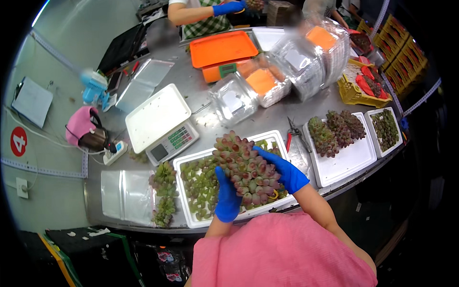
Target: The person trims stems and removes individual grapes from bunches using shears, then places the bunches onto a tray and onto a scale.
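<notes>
Both my hands wear blue gloves and hold one large bunch of reddish-green grapes (pixel 247 168) between them. My left hand (pixel 228 199) cups its lower left side. My right hand (pixel 283 168) supports the right side, its fingers partly behind the berries. A small yellow loop (pixel 274 194) shows at the bunch's lower right; what it belongs to is hidden. Beneath the bunch stands a white foam tray (pixel 181 195) with loose green grapes (pixel 200 179) in it. Red-handled snips (pixel 294 132) lie just right of this tray.
Left are small grape clusters (pixel 165 193), plastic bags (pixel 127 197), a white scale (pixel 157 118) and a kettle (pixel 91 138). To the right, foam trays (pixel 351 161) hold more bunches. Clear clamshell boxes (pixel 304 68) and an orange scale (pixel 222 48) stand behind; a co-worker's gloved hand (pixel 229 8) is opposite.
</notes>
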Action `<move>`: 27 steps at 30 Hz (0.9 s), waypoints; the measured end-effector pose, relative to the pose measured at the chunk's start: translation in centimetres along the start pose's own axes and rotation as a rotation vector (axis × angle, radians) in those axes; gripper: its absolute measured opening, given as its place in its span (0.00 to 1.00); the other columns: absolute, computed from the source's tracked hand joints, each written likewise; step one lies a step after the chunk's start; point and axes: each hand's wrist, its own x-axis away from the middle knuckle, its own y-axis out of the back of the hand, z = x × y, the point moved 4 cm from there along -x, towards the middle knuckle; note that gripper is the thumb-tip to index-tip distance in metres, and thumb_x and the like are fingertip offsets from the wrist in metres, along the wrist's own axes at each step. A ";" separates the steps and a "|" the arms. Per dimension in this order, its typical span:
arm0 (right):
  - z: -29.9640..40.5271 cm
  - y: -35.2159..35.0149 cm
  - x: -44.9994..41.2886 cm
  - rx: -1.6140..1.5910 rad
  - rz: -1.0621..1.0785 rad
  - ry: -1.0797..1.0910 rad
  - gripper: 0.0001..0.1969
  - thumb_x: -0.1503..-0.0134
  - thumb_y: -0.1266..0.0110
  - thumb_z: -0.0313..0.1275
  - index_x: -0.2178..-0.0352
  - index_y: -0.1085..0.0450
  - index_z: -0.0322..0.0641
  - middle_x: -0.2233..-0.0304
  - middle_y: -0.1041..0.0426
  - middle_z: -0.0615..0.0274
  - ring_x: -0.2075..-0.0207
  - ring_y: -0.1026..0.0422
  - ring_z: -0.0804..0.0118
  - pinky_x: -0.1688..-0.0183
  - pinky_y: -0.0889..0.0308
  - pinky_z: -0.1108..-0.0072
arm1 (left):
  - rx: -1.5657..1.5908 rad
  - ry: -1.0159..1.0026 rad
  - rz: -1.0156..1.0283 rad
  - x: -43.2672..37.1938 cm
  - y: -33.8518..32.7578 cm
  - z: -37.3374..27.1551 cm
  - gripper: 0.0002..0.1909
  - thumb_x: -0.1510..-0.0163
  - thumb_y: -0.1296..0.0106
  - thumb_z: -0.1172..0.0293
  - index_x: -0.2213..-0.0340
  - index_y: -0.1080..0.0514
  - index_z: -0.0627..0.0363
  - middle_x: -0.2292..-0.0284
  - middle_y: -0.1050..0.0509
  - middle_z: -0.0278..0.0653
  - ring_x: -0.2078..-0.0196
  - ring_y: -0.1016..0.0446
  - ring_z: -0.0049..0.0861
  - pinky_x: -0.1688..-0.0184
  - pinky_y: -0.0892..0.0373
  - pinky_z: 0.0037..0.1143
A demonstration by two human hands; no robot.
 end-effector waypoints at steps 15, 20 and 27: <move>0.1 -2.5 0.6 0.988 -0.150 0.090 0.28 0.51 0.52 0.44 0.57 0.40 0.30 0.60 0.35 0.54 0.58 0.36 0.70 0.57 0.41 0.80 | 0.394 -0.036 0.075 -0.2 0.7 -0.8 0.34 0.50 0.75 0.41 0.47 0.55 0.49 0.47 0.50 0.40 0.46 0.49 0.34 0.45 0.52 0.34; 1.6 -4.7 2.3 0.966 -0.253 0.236 0.24 0.50 0.52 0.41 0.56 0.40 0.36 0.58 0.37 0.52 0.58 0.36 0.66 0.56 0.41 0.78 | 0.440 -0.046 0.164 0.0 -0.1 -0.6 0.35 0.51 0.75 0.40 0.47 0.54 0.50 0.47 0.50 0.40 0.46 0.48 0.34 0.45 0.51 0.34; 0.9 -2.1 0.4 0.894 -0.199 0.459 0.18 0.46 0.58 0.32 0.54 0.41 0.39 0.56 0.37 0.60 0.55 0.40 0.73 0.52 0.45 0.81 | 0.409 0.041 0.112 0.8 0.1 0.3 0.37 0.52 0.74 0.39 0.48 0.54 0.52 0.48 0.48 0.41 0.48 0.46 0.34 0.46 0.49 0.33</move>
